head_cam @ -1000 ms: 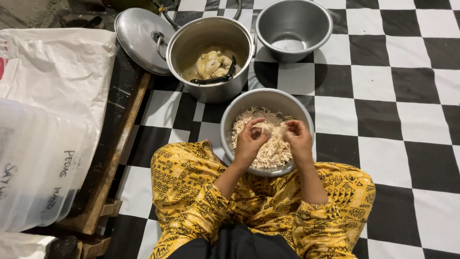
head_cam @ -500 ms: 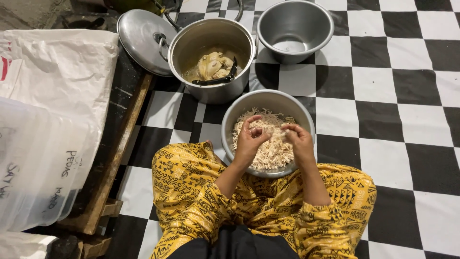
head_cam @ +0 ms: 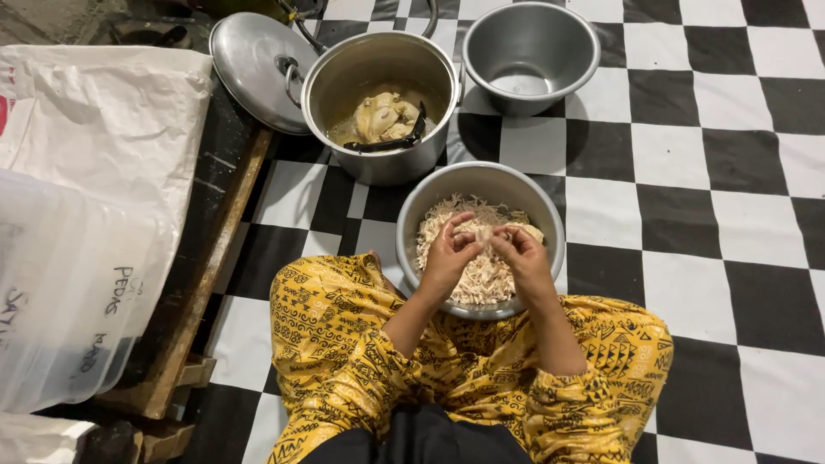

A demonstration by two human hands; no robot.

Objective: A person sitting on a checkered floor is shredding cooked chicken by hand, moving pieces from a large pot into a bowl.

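both hands meet over the bowl (head_cam: 411, 225), the left hand (head_cam: 449, 254) and right hand (head_cam: 522, 258) each pinched shut on one pale chunk of cooked chicken (head_cam: 484, 235) held between their fingertips. the chunk sits right at the grip, at the point where the two sets of fingertips come together, just above the shredded meat (head_cam: 481, 279) piled in the bowl underneath.

to shred well from this hold, it looks best to keep the chunk low over the bowl so the strands fall straight onto the pile, pull the two pinches apart along the grain rather than across it, and take thin strips off the edge instead of tearing the piece in half. short pulls with the thumbs working against the forefingers should give even threads like those already below the hands.

beyond the grip, away from the body and a little to the left, stands a pot (head_cam: 331, 77) with whole chicken pieces (head_cam: 378, 116) in broth and a dark utensil (head_cam: 397, 142) lying across them; its lid (head_cam: 249, 60) leans further left. an empty bowl (head_cam: 580, 43) sits beyond and to the right, well apart. the hands rest above yellow patterned trousers (head_cam: 344, 361), on a checked floor (head_cam: 713, 172).
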